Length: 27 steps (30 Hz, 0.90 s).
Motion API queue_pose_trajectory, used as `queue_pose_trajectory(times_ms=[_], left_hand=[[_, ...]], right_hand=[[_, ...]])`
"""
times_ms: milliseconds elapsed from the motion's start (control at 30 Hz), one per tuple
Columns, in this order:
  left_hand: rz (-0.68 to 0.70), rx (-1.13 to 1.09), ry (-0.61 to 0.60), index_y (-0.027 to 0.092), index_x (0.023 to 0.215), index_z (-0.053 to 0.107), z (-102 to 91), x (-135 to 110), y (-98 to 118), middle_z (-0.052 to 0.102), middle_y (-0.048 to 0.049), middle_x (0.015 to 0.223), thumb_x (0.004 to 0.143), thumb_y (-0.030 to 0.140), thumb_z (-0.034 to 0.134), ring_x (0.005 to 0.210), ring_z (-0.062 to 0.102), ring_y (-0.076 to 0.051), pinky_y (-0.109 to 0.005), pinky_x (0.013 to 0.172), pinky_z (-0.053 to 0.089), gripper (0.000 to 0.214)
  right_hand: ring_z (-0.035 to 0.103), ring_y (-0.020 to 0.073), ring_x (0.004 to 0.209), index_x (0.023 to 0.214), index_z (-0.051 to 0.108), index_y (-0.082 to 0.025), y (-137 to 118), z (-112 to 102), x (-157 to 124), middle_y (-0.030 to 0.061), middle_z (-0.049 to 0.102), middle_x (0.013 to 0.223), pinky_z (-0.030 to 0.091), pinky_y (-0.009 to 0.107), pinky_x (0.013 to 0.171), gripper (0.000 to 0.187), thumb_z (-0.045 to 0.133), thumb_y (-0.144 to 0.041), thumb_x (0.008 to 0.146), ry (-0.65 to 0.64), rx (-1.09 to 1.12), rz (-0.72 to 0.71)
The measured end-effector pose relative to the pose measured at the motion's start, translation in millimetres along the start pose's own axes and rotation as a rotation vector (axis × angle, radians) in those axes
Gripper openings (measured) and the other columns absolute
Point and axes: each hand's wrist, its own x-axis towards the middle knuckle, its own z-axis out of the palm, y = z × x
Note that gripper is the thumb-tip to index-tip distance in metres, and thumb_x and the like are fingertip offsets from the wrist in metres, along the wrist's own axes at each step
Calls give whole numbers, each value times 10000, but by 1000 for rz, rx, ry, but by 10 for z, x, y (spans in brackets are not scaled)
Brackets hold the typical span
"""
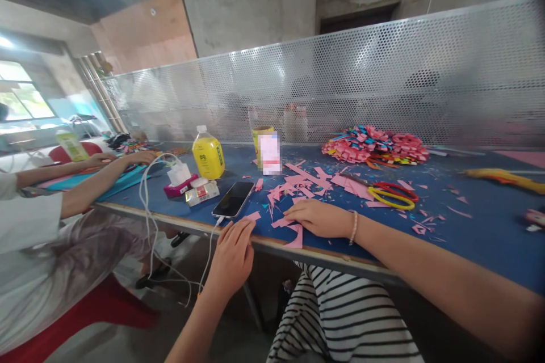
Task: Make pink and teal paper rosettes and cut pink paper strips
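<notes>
My left hand [234, 249] rests at the front edge of the blue-topped table [426, 261], fingers stretched out. Its fingertips lie beside a small pink paper scrap [254, 216], and whether they touch it I cannot tell. My right hand [321, 218], a beaded bracelet on its wrist, lies low over the tabletop with fingers extended. Its fingertips are at another pink paper scrap [281, 222], and a curved pink strip [296, 236] lies just below. Scissors [394, 195] with red and yellow handles lie beyond my right forearm, blades partly over pink paper.
A phone [233, 199] with a white cable, a cigarette-like box [201, 193], a tissue pack [181, 184] and a yellow bottle [208, 153] stand left. Behind are a pile of colourful paper strips [374, 144] and a perforated metal screen [255, 85]. A co-worker's arm [97, 184] reaches in left.
</notes>
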Motion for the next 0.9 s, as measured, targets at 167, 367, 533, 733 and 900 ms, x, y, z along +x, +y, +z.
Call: queue_pose_trajectory(times_ms=[167, 367, 533, 733, 900], left_hand=[[89, -27, 117, 180, 1063, 595, 29, -49, -87, 641, -70, 1021, 746, 21, 381, 1030, 565, -190, -343, 896, 456, 415], [122, -14, 193, 176, 997, 632, 17, -73, -116, 658, -75, 984, 809, 72, 428, 879, 619, -158, -291, 816, 497, 296], [100, -39, 243, 167, 921, 638, 12, -42, -102, 679, -67, 929, 812, 96, 477, 857, 627, -155, -297, 805, 492, 207], [69, -19, 284, 213, 873, 638, -39, -14, -78, 698, -11, 863, 803, 110, 510, 813, 635, -156, -392, 906, 403, 179], [7, -32, 296, 235, 824, 663, -93, 94, -1, 698, -7, 833, 794, 159, 538, 776, 623, -157, -340, 784, 437, 150]], right_hand=[[548, 174, 1038, 1083, 615, -134, 10, -40, -31, 99, 635, 1084, 381, 376, 947, 343, 333, -175, 892, 22, -64, 47], [474, 204, 1135, 1219, 515, -136, -104, -256, -91, 128, 556, 1201, 322, 409, 996, 476, 504, -398, 821, -18, -9, -30], [547, 167, 996, 1005, 658, -155, -131, -222, -102, 100, 618, 1102, 407, 319, 899, 337, 594, -375, 759, -68, 86, -198], [597, 112, 813, 836, 704, -188, -182, -183, -25, 40, 684, 876, 442, 222, 721, 225, 500, -284, 838, -60, 116, -103], [584, 132, 743, 749, 689, -162, 42, -413, 330, 50, 653, 742, 432, 263, 723, 309, 440, -298, 871, 211, -4, 255]])
